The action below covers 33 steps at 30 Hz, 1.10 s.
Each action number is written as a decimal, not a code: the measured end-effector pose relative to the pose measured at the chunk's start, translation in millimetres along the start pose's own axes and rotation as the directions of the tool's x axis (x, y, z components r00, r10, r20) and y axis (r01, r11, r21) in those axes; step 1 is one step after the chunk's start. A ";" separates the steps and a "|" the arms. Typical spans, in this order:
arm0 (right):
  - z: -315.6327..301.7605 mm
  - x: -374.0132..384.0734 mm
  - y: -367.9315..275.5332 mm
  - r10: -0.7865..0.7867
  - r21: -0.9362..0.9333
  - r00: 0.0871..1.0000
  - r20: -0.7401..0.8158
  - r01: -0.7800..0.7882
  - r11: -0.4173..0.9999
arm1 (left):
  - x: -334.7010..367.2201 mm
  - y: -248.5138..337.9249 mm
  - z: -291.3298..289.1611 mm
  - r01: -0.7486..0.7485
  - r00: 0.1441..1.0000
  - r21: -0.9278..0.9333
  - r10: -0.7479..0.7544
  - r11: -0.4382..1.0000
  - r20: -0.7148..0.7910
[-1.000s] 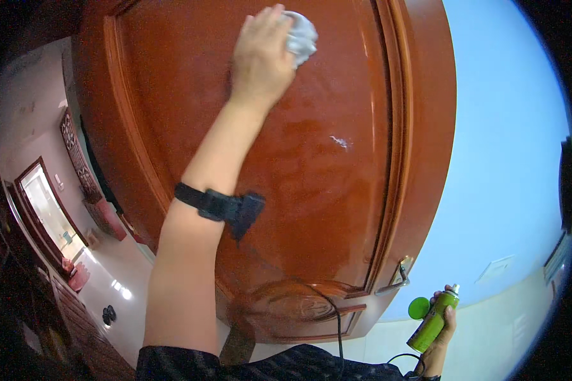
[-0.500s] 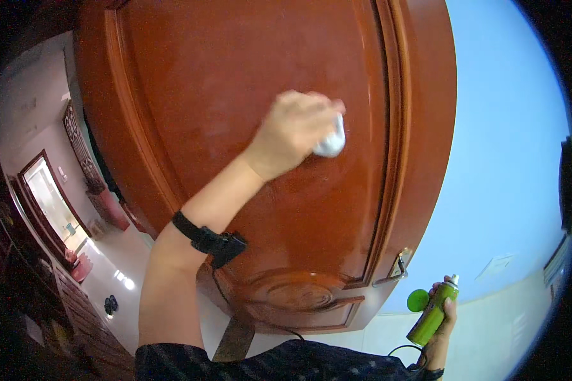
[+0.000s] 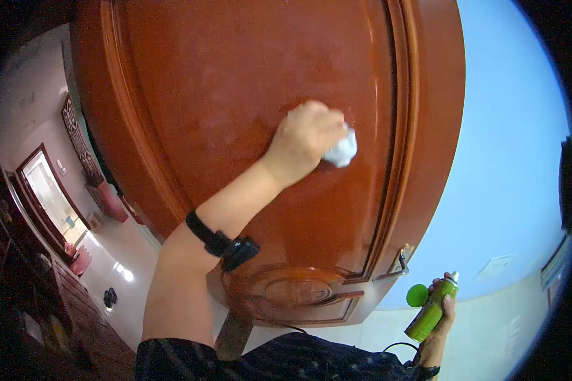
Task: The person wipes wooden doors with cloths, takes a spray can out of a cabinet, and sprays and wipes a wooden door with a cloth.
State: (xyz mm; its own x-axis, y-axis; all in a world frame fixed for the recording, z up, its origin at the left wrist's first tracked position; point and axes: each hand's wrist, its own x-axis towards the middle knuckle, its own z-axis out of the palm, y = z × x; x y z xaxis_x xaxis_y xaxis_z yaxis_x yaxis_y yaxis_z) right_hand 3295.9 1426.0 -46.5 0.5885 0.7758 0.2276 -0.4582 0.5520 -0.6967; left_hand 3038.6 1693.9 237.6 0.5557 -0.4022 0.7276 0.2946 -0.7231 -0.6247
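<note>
My left hand (image 3: 308, 136) is closed around a bunched white cloth (image 3: 342, 151) and presses it to the upper panel of a glossy red-brown wooden door (image 3: 248, 82). Part of the cloth is hidden by my fingers. Low on the right, my right hand (image 3: 445, 317) grips a green spray can (image 3: 430, 315) with a white nozzle, tilted with its top up and to the right. A round green cap (image 3: 417, 295) sits beside the can at the fingers of that same hand.
A metal door handle (image 3: 397, 267) juts from the door's right edge, near the can. To the right stretches a pale blue wall (image 3: 508, 159). Leftward, a shiny floor (image 3: 111, 254) with dark shoes (image 3: 110, 298) leads to a lit doorway (image 3: 51, 197).
My left hand has slid the white cloth slightly right and down across the door panel. The right hand keeps the can and cap nearly in place.
</note>
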 end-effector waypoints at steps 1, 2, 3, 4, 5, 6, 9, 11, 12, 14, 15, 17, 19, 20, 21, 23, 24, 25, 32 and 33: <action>2.0 -2.5 0.1 -0.021 0.004 0.999 -0.047 0.021 1.000 | -4.2 0.8 4.0 0.005 1.000 -0.013 -0.005 1.000 0.002; -0.5 -5.5 1.9 -0.009 0.007 0.999 -0.048 0.009 1.000 | -4.6 2.6 -4.1 -0.045 0.996 0.009 0.044 0.999 0.079; -9.3 -3.5 4.6 -0.009 -0.001 0.999 -0.044 0.008 1.000 | -6.1 5.6 -6.2 -0.093 0.985 0.025 0.088 0.995 0.149; -19.4 -1.1 6.5 -0.008 -0.009 0.999 -0.042 0.008 1.000 | -0.5 -2.9 -7.5 -0.200 0.951 0.028 0.188 0.979 0.246; -35.4 3.7 9.5 -0.010 -0.011 0.999 -0.041 0.009 1.000 | 4.2 -17.7 -4.2 -0.266 0.959 0.077 0.256 0.961 0.123; -53.9 6.9 16.6 -0.037 -0.049 0.998 -0.051 0.035 0.998 | 16.7 -38.2 -9.0 -0.206 0.976 0.253 0.180 0.945 0.122; -84.6 5.4 32.4 -0.049 -0.070 0.994 -0.094 0.042 0.997 | 43.7 -80.1 -36.4 0.207 0.969 0.512 -0.102 0.834 -0.225; -96.2 8.7 39.0 -0.064 -0.065 0.991 -0.116 0.057 0.996 | 51.8 -67.7 -28.4 0.331 0.928 0.481 -0.186 0.812 -0.324; -99.0 10.5 43.4 -0.066 -0.065 0.991 -0.114 0.059 0.996 | 53.3 -60.6 -18.1 0.272 0.915 0.444 -0.086 0.853 -0.395; -97.3 12.2 44.8 -0.073 -0.040 0.993 -0.092 0.070 0.997 | 33.8 -68.7 5.3 0.049 0.969 0.402 0.055 0.914 -0.243; -89.3 11.4 40.4 -0.071 -0.042 0.993 -0.097 0.067 0.997 | 23.4 -51.6 20.1 0.005 0.977 0.254 0.050 0.967 -0.208; -66.3 8.9 28.4 -0.014 -0.031 0.995 -0.103 0.011 0.999 | 5.5 -12.3 32.2 -0.006 0.998 0.109 0.014 0.994 -0.064; -53.1 7.7 22.8 -0.032 -0.027 0.996 -0.088 0.030 0.999 | -27.9 17.8 39.6 -0.025 0.996 -0.034 0.028 0.999 0.089; -48.2 8.6 23.3 -0.056 -0.019 0.996 -0.072 0.055 0.998 | -33.7 34.4 35.9 -0.030 0.992 -0.055 0.036 0.998 0.119; -43.9 9.5 21.2 -0.068 -0.003 0.994 -0.080 0.068 0.998 | -31.6 30.6 31.5 -0.066 0.983 -0.053 0.074 0.996 0.169; -49.9 5.8 20.1 -0.051 -0.007 0.997 -0.059 0.051 0.999 | -18.4 6.0 23.5 -0.146 0.975 0.014 0.142 0.989 0.168; -53.2 7.8 20.2 -0.050 -0.016 0.998 -0.034 0.049 0.999 | -7.8 -17.9 19.2 -0.186 0.978 0.091 0.176 0.978 0.111; -57.2 9.6 23.6 -0.056 -0.012 0.998 -0.036 0.056 0.998 | 10.3 -45.6 10.0 -0.069 0.998 0.117 0.070 0.991 -0.004; -91.2 7.7 41.4 -0.044 -0.054 0.993 -0.114 0.038 0.998 | 73.1 -53.5 22.2 0.152 0.953 0.195 -0.091 0.969 -0.290; -82.5 6.5 42.4 -0.017 -0.034 0.992 -0.128 0.013 0.999 | 60.4 -59.0 43.6 0.085 0.963 0.317 0.004 0.944 -0.271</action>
State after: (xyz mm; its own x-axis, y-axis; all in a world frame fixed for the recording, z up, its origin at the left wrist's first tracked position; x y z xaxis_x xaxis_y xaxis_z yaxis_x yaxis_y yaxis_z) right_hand 3335.3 1429.3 -130.6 0.6769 0.7205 0.1505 -0.4274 0.5512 -0.7166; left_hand 3088.7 1736.8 306.0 0.3256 -0.5420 0.7748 0.5725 -0.5391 -0.6177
